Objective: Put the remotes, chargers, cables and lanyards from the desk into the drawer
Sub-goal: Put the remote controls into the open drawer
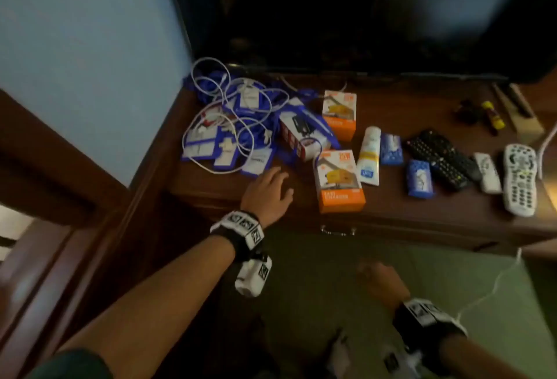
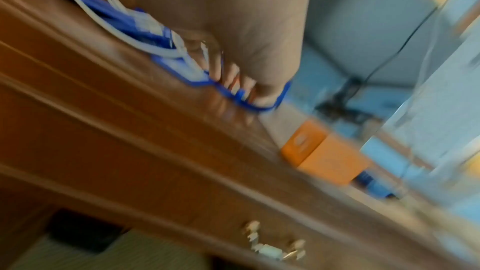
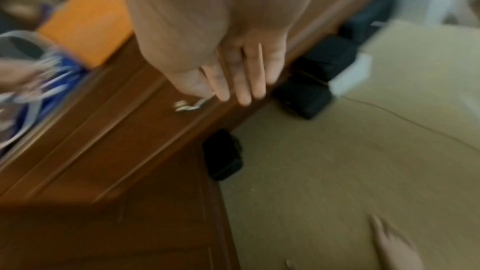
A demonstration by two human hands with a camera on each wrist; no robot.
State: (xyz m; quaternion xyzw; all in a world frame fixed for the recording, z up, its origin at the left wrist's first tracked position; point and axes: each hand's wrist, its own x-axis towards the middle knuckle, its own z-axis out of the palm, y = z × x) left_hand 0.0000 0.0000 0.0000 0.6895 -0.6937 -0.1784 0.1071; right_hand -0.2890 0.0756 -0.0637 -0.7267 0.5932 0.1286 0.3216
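Note:
A tangle of blue lanyards [image 1: 229, 125] and white cables [image 1: 211, 83] lies at the desk's left end. Two orange charger boxes [image 1: 339, 179] and a red-and-white box [image 1: 301, 137] sit beside it. Two black remotes [image 1: 437, 161] and two white remotes [image 1: 520, 179] lie at the right. My left hand [image 1: 280, 179] lies flat on the desk, its fingertips [image 2: 241, 87] touching a blue lanyard strap [image 2: 259, 108]. My right hand [image 1: 373, 276] hangs below the desk edge with straight fingers [image 3: 239, 85], just beside the metal handle [image 3: 189, 106] of the shut drawer [image 1: 337, 231]; it holds nothing.
A lotion tube [image 1: 369, 155] and two blue tissue packs [image 1: 420, 178] lie between the boxes and the remotes. A dark television [image 1: 361, 17] stands behind. A blue wall [image 1: 75, 32] is at the left. Green carpet [image 1: 452, 273] with a white cord lies below.

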